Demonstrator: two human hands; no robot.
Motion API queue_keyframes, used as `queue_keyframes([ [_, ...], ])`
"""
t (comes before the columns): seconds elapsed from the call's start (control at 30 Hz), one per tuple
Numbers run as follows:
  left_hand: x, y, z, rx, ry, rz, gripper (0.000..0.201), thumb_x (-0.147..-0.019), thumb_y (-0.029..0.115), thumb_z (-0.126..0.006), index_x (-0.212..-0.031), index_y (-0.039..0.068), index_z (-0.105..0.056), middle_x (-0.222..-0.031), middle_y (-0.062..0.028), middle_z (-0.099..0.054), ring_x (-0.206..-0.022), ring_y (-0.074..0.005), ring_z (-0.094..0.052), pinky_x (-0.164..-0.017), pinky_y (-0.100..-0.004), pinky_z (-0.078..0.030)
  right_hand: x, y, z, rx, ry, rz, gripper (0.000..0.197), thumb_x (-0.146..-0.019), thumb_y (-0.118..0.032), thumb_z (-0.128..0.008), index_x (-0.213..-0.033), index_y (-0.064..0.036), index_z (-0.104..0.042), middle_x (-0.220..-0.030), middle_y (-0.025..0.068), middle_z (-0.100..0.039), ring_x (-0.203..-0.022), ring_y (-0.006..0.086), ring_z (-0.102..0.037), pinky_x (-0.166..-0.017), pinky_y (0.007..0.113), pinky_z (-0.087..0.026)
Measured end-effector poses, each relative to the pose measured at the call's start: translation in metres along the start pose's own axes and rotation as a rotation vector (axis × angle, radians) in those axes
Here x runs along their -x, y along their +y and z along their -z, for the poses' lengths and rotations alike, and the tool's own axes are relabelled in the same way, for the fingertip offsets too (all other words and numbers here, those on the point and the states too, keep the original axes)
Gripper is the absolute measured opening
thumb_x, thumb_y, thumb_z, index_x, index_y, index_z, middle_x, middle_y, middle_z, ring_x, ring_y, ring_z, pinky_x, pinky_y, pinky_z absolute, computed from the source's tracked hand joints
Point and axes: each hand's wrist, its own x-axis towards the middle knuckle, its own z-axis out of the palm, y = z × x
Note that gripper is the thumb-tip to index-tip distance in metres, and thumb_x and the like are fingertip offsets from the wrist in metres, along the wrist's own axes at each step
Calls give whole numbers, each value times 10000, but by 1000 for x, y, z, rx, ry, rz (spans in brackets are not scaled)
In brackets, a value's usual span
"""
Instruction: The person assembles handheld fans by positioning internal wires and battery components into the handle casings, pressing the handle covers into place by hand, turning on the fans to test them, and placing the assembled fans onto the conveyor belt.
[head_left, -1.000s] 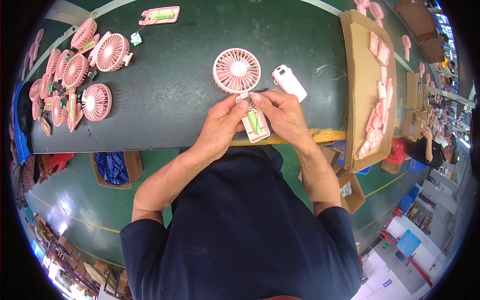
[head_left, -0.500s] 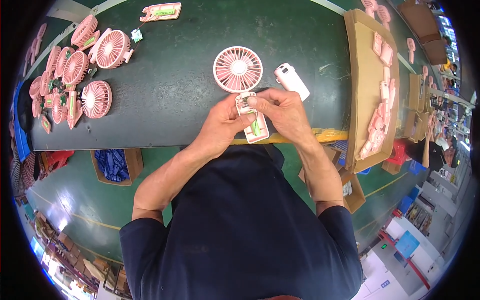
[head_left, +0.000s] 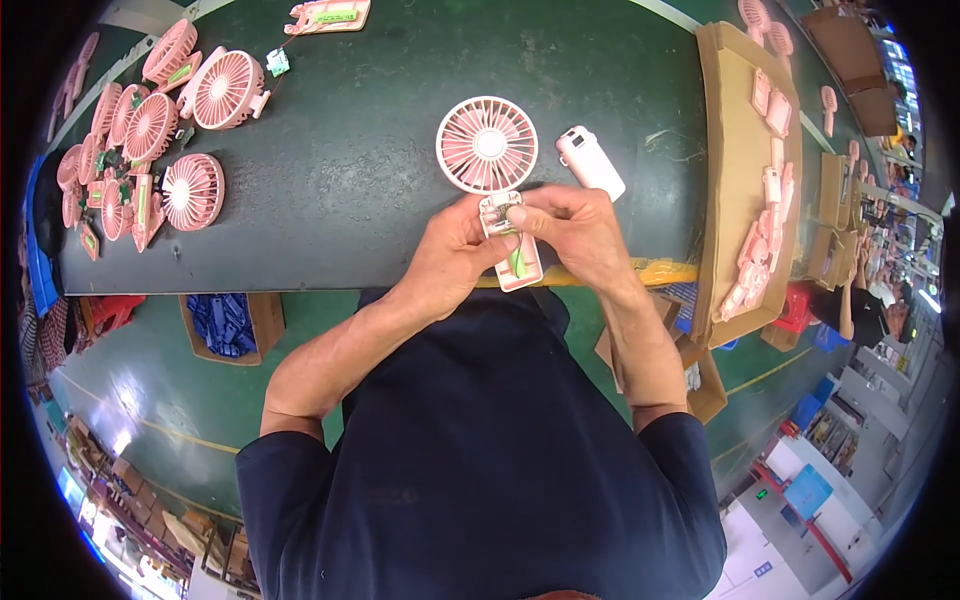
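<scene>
Between my two hands is a pink handheld fan (head_left: 488, 145), its round caged head pointing away from me over the dark green bench. The handle lies open toward me, showing a green battery or label strip and small inner parts. My left hand (head_left: 452, 252) grips the handle's left side, thumb pressed across it. My right hand (head_left: 577, 232) holds the upper right of the handle, its thumb on the parts near the neck. Just beyond the right hand, a separate pink handle cover (head_left: 592, 162) lies on the bench. Fingers partly hide the handle's inside.
Several pink fans (head_left: 150, 127) with loose circuit boards lie in a heap at left. A pink handle half (head_left: 328, 14) with wires rests at the far edge. At right stands a cardboard tray (head_left: 716, 200) holding pink shells. A carton of blue parts (head_left: 262, 325) sits below the bench.
The fan and both hands have shifted slightly to the right in the picture. My thumbs remain on the open handle, and the grip looks much the same.
</scene>
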Motion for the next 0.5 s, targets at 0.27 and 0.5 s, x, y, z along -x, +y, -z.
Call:
queue_keyframes([
  [0.27, -4, 3, 0, -25, 1, -20, 357, -977, -89, -555, -1324, -10, -529, -1159, -60, -660, -1036, -121, -665, -915, -309, -562, 1, 6, -7, -42, 57, -14, 211, -936, -140, -785, -1030, 45, -749, -839, 45, -730, -763, 58, -624, -644, 246, -521],
  [0.5, -8, 5, 1, 34, -33, -14, 341, -980, -70, -562, -1315, -9, -543, -1175, -58, -664, -1040, -121, -665, -913, -308, -564, 9, -1, -1, 533, 195, 347, 182, -863, -82, -811, -1005, 11, -744, -844, 63, -691, -709, 130, -660, -598, 279, -522],
])
